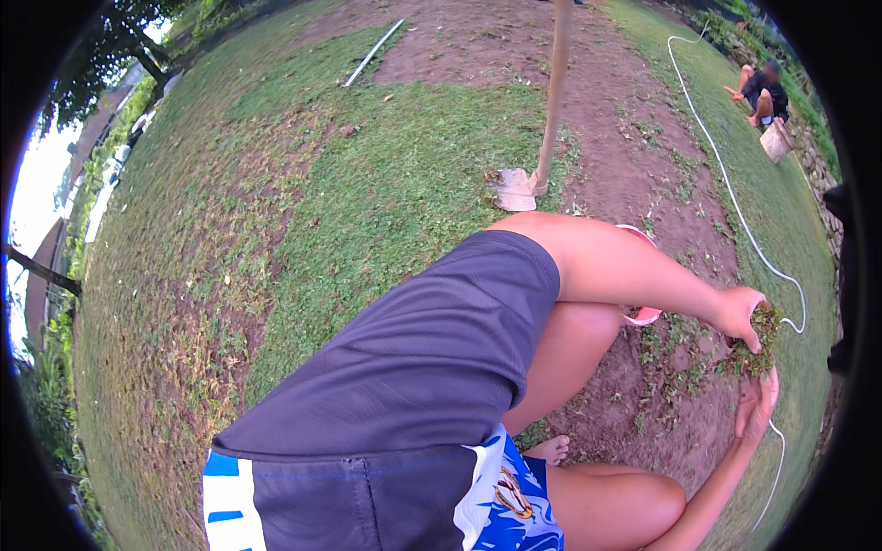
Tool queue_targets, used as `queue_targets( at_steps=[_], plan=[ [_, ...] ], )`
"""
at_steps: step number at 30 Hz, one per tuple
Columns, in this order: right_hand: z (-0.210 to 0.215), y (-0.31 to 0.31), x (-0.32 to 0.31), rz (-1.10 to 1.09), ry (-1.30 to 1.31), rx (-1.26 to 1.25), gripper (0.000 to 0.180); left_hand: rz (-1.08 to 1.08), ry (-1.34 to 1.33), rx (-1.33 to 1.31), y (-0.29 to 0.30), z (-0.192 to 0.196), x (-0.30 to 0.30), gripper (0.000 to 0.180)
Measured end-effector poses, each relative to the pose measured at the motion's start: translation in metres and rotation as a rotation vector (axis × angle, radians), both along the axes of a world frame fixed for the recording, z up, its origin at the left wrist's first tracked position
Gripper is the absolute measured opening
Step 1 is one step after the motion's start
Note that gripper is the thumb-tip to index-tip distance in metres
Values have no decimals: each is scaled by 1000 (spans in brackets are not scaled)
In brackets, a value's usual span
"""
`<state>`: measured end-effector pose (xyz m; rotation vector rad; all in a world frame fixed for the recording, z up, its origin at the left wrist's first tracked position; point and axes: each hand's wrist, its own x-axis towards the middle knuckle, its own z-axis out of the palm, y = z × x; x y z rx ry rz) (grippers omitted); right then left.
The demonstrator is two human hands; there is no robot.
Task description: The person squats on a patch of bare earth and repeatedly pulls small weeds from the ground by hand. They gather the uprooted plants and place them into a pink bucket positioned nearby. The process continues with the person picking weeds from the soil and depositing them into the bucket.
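Behind the left hand (740, 310), half-hidden grass clump (763, 323)

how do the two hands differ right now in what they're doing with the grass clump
The left hand is closed over the grass clump, gripping it from above; the right hand is open, palm up, below the clump and holding nothing. The left arm reaches across over the knee, while the right forearm comes up from the lower edge. Both are bare and work over the same patch of bare soil.
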<state>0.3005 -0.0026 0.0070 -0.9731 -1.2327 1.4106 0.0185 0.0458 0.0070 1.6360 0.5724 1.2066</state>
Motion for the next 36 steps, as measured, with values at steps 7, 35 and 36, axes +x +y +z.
queue_targets(
  at_steps=[7,35,36],
  plan=[
    [-3,4,-7,-31,-111,-18,51,109,62,-107,-5,3,-3,66],
    [29,-28,-77,-94,-131,-46,38,-145,-94,-512,-19,9,-20,40],
    [31,-30,-82,-99,-175,-28,32,-177,-117,-550,-21,9,-22,40]
  ],
)
